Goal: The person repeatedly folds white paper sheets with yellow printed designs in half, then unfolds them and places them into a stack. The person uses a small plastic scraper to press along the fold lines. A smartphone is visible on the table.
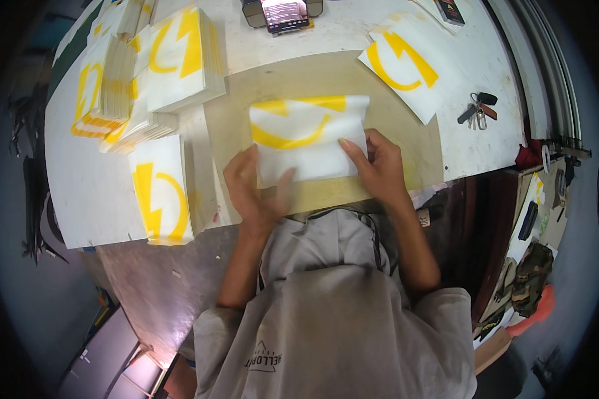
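A white sheet with yellow print (pixel 299 149) lies before me on the tan mat, its top edge curled over. My right hand (pixel 383 166) grips its right side, thumb on top and fingers bent behind the edge. At the lower left corner is my left hand (pixel 249 186), its fingers beside the sheet's left edge. The left thumb, blurred by motion, is spread apart from them over the sheet's lower part. Several similar printed sheets (pixel 402 63) lie flat at the far right of the mat.
Thick stacks of printed white pieces (pixel 183 60) fill the table's left side, with a smaller stack (pixel 163 193) nearer me. A phone (pixel 284 14) leans at the back. Keys (pixel 479 112) lie at the right. The tan mat (pixel 246 86) covers the middle of the white table.
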`<state>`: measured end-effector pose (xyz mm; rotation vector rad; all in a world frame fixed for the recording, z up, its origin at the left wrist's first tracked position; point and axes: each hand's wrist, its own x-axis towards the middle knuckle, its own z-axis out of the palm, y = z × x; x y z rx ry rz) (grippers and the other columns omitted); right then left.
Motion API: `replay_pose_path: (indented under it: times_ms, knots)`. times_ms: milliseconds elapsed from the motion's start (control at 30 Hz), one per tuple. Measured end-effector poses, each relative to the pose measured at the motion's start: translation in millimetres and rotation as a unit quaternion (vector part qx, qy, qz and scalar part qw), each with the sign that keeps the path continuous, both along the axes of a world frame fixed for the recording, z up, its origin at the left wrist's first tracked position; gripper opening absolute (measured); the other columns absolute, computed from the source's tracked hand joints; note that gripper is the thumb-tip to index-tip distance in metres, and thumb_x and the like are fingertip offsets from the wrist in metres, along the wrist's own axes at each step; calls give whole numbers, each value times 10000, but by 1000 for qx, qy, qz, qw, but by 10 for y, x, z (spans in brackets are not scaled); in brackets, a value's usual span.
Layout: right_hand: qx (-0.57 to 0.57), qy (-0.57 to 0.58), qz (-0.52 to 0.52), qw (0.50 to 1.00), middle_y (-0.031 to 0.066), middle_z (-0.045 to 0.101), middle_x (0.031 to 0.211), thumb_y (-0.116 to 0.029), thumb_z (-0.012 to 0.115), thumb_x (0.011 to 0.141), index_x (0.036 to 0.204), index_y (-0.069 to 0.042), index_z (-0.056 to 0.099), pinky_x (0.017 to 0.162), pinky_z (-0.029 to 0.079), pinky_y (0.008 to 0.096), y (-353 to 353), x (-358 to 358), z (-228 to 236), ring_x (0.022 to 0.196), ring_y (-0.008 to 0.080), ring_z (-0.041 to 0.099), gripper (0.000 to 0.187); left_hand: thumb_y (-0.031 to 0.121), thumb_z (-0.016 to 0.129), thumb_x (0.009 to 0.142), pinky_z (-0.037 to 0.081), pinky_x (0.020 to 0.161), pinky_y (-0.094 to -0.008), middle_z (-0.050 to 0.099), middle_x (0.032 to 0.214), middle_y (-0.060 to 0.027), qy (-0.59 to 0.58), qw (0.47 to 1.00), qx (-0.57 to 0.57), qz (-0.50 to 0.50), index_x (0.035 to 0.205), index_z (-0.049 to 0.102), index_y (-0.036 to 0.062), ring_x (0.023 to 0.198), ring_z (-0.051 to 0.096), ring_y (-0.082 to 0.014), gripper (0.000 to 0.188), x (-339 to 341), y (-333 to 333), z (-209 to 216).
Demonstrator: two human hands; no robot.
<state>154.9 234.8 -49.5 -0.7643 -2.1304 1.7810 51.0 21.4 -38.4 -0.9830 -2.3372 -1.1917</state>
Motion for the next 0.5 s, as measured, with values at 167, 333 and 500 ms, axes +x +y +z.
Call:
replay_pose_path:
  times_ms: [167,333,500]
  knots:
    - [-25,-26,-29,999,51,704,737,-190,802,978,1012,25,721,585,455,271,51,-124,3,658,49,555,232,96,852,845,494,1102,-492,692,1386,-133,-1,972,-183,-150,1301,727,60,1301,646,-325,474,186,76,92]
    - [124,36,-176,976,130,741,858,-114,780,967,1038,25,713,651,532,288,-2,174,157,695,125,649,170,56,810,866,533,1090,-466,718,1351,-110,4,970,-186,-154,1306,722,54,1263,677,-290,449,243,100,-41]
    - [333,76,55,938,159,749,1130,-23,774,894,1133,5,728,950,568,407,-112,360,399,1035,304,725,246,87,709,904,517,1117,-457,733,1315,-124,8,970,-188,-152,1249,744,55,1271,676,-302,348,303,60,-101]
